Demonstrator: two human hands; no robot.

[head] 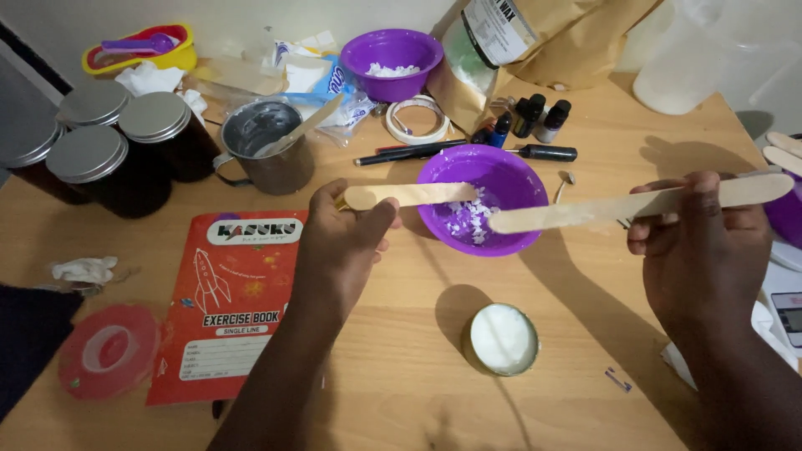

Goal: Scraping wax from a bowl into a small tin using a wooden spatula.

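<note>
My left hand (344, 242) grips a flat wooden stick (413, 195) whose tip reaches over a purple bowl (510, 179) holding white wax flakes (468, 219). My right hand (702, 250) grips a second, longer wooden stick (618, 206) that points left, its end over the bowl's near rim. Both sticks are held roughly level above the bowl. In front of the bowl, between my forearms, stands a small round tin (501, 338) filled with smooth white wax.
A metal mug (266, 150) with a stick in it, three dark lidded jars (125, 146), a red exercise book (225, 301), a tape roll (109, 351), another purple bowl (391, 50), small dropper bottles (535, 117), a pen (418, 152), a brown bag (501, 42) and a scale (781, 309) surround the table.
</note>
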